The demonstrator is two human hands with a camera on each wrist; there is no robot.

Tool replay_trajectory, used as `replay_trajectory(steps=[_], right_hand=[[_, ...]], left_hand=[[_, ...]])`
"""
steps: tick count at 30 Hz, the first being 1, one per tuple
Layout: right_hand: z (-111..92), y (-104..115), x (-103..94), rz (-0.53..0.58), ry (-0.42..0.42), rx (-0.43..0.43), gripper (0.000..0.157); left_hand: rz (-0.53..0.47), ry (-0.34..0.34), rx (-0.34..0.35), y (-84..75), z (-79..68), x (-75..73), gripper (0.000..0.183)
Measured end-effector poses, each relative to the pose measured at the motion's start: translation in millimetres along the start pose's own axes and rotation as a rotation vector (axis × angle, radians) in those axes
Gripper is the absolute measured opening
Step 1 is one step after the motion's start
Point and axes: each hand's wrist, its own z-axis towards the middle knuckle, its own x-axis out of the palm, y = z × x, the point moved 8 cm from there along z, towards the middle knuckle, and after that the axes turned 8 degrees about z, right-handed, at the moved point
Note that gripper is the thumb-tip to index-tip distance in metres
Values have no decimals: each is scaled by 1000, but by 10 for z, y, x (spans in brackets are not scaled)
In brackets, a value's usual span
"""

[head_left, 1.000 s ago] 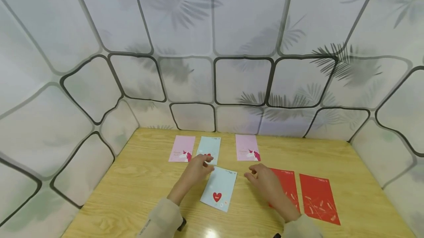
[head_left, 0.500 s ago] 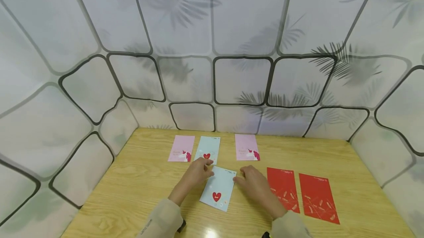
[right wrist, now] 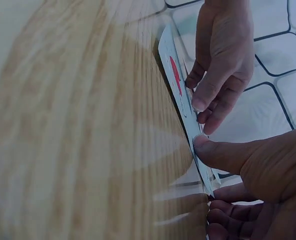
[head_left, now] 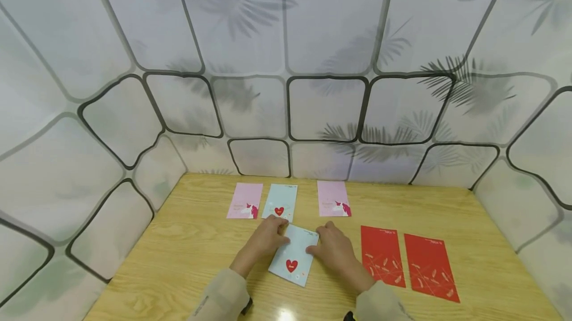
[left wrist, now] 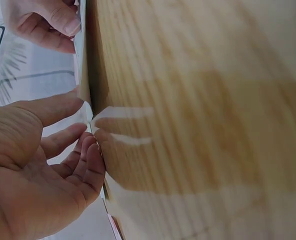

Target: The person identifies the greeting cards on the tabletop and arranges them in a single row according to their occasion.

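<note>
Pale walls (head_left: 330, 28) patterned with rounded grey and black frames and faded palm leaves enclose the far side and both flanks. Before them spreads a yellowish wood-grain surface (head_left: 178, 251), apparently smooth, with a patch of glare (head_left: 285, 315) near its front edge.

Take the heart-printed blue card (head_left: 290, 254) as the dial's centre, twelve o'clock toward the far wall. It sits a little askew mid-surface; shadow beneath it in the right wrist view suggests a slight lift. From about half past ten, the left hand (head_left: 267, 237) has its fingers narrowed on the upper left edge; from about two, the right hand (head_left: 334, 247) pinches the opposite edge, thumb on the face.

Likely it is light and thin, stiff enough to keep flat, yet easily creased and apt to skid on smooth wood. Gentle pressure on the side edges near the top corners seems the best hold; squeezing inward would bow it.

Beyond lie a second blue card (head_left: 282, 198) near half past eleven, a pink card (head_left: 243, 197) near half past ten, another pink card (head_left: 329, 196) at one, and, at three, a red card (head_left: 379, 244) with its outer red neighbour (head_left: 429, 257).
</note>
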Motion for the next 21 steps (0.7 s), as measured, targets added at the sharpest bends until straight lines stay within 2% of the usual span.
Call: replay_trajectory(steps=[4,13,16,21], right_hand=[[20,-2,-3,6,9,8,54],[68,-29,12,83,11,33,52],[59,-46,-4,134,-5,26,44],[11,-111,-59,224,-40,15,23]], left_hand=[[58,15,3,-24,-5,19,49],[46,47,-20,-35,-26,16,52],[35,34,-16,-45,-34,6,47],[1,5,4,-71,-44,8,30]])
